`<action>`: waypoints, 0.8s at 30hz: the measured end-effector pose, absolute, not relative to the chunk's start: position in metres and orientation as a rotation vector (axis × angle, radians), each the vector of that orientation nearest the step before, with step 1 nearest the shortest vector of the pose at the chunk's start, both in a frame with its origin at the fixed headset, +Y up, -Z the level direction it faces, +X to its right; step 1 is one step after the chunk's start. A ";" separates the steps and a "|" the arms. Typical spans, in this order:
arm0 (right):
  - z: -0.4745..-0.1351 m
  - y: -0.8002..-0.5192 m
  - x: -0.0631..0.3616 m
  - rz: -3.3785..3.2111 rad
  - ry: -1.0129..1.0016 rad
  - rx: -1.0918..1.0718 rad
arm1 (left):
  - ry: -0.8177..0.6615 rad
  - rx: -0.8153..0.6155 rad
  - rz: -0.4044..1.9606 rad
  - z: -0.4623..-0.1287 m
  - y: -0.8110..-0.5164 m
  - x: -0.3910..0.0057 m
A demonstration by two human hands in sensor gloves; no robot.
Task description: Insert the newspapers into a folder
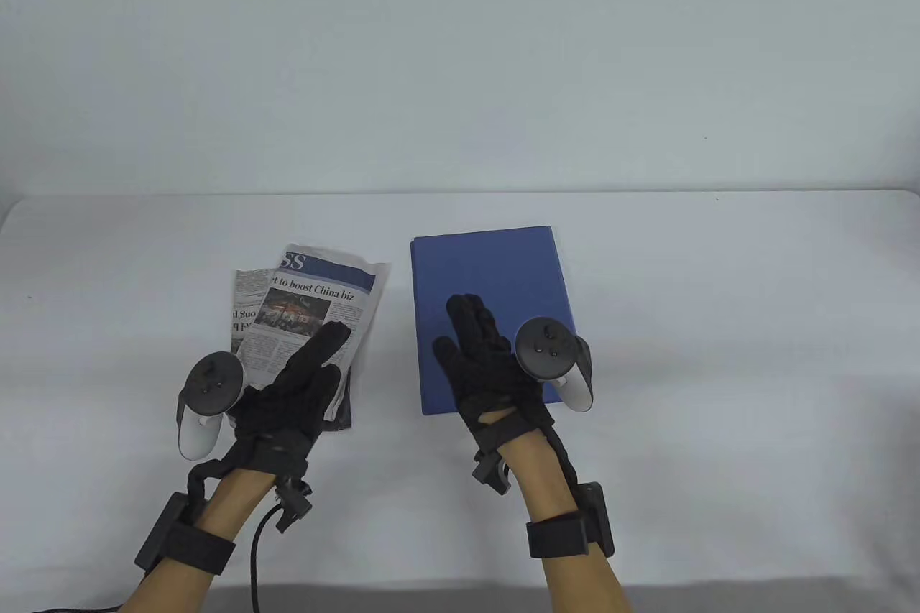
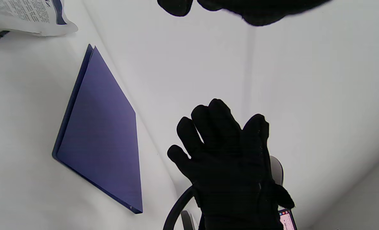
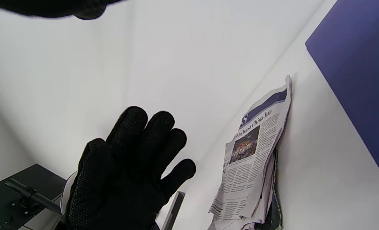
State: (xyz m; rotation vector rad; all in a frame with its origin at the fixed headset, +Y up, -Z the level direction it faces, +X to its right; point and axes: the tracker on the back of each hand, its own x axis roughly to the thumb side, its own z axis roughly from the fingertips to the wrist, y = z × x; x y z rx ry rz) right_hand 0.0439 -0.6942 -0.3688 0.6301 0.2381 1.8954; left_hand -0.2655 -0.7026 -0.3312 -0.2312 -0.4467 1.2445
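Observation:
A folded stack of newspapers (image 1: 305, 307) lies on the white table, left of centre; it also shows in the right wrist view (image 3: 254, 159). A closed blue folder (image 1: 489, 282) lies flat to its right, also seen in the left wrist view (image 2: 101, 134). My left hand (image 1: 298, 376) hovers open over the near end of the newspapers, fingers stretched, holding nothing. My right hand (image 1: 481, 354) hovers open over the folder's near half, fingers spread. Each wrist view shows the other hand open and raised above the table: the right hand (image 2: 223, 150) and the left hand (image 3: 135, 159).
The white table (image 1: 719, 318) runs back to a white wall. Its near edge is at the bottom of the table view. A black stand (image 3: 20, 195) shows beyond the table on the left.

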 end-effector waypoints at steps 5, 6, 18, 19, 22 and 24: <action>-0.367 -0.692 0.036 1.883 0.251 0.657 | -0.462 -0.199 1.208 -0.328 -0.698 -0.264; -0.366 -0.691 0.034 1.887 0.256 0.666 | -0.466 -0.203 1.189 -0.328 -0.697 -0.263; -0.364 -0.694 0.014 1.931 0.281 0.764 | -0.445 -0.215 1.134 -0.329 -0.705 -0.259; -0.364 -0.694 0.014 1.934 0.280 0.765 | -0.445 -0.221 1.148 -0.329 -0.706 -0.260; -0.363 -0.695 0.012 1.952 0.284 0.762 | -0.430 -0.227 1.173 -0.331 -0.708 -0.263; -0.364 -0.697 0.012 1.974 0.280 0.753 | -0.424 -0.231 1.187 -0.332 -0.708 -0.264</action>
